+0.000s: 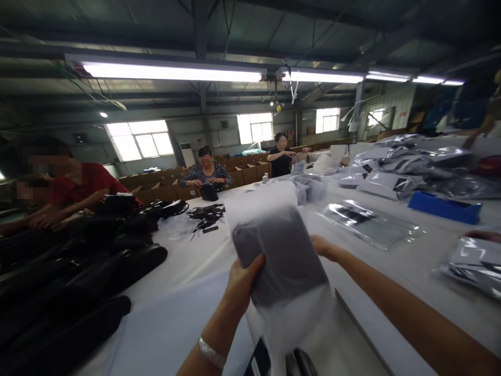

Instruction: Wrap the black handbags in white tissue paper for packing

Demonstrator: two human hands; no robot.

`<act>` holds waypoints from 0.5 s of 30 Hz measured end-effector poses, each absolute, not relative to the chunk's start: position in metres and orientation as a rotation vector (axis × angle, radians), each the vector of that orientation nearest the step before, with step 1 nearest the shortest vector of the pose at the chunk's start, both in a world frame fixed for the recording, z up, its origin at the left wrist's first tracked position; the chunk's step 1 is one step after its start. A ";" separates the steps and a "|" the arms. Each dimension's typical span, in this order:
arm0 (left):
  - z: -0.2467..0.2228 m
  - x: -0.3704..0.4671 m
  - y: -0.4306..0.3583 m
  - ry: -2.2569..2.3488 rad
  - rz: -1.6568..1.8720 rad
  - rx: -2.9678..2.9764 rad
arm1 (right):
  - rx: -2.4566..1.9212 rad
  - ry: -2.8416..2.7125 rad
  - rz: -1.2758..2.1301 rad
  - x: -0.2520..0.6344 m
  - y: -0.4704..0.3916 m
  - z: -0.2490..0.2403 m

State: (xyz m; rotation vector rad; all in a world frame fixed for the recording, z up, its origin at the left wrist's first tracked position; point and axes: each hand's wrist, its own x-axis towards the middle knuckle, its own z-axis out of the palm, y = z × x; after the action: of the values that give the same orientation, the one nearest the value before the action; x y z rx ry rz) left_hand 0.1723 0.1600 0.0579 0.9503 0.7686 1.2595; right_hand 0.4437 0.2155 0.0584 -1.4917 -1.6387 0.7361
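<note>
In front of me, a dark rectangular item (287, 256) with rounded corners is tilted up inside a translucent white wrapping. My left hand (245, 279) grips its left edge, thumb lying across the near face. A silvery bracelet (210, 352) circles that wrist. On the other side, my right hand (325, 247) is against the wrapped item's right edge; its fingers are hidden behind it or blurred. Below, loose wrapping (291, 329) hangs toward the table, with dark pieces (299, 363) at the bottom edge.
Black bags (117, 261) are heaped at left, black straps (207, 216) beyond them. Clear-bagged packages (395, 167) pile up at right, near a blue box (445, 207) and a flat clear bag (364, 222). Several people sit or stand around the white table (188, 266).
</note>
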 end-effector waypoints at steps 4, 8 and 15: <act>0.075 0.195 0.177 0.702 1.322 1.012 | -1.523 -1.487 0.840 0.502 0.192 0.062; 0.103 0.219 0.203 0.741 1.375 1.287 | -1.505 -1.376 0.701 0.547 0.144 0.077; 0.126 0.256 0.248 0.941 1.006 2.396 | -1.657 -1.543 0.725 0.552 0.064 0.072</act>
State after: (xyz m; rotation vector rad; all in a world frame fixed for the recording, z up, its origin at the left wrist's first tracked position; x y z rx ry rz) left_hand 0.2564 0.2484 0.1263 2.3958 0.9405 1.0065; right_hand 0.5516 0.0638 0.0722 -1.6575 -1.5426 0.7253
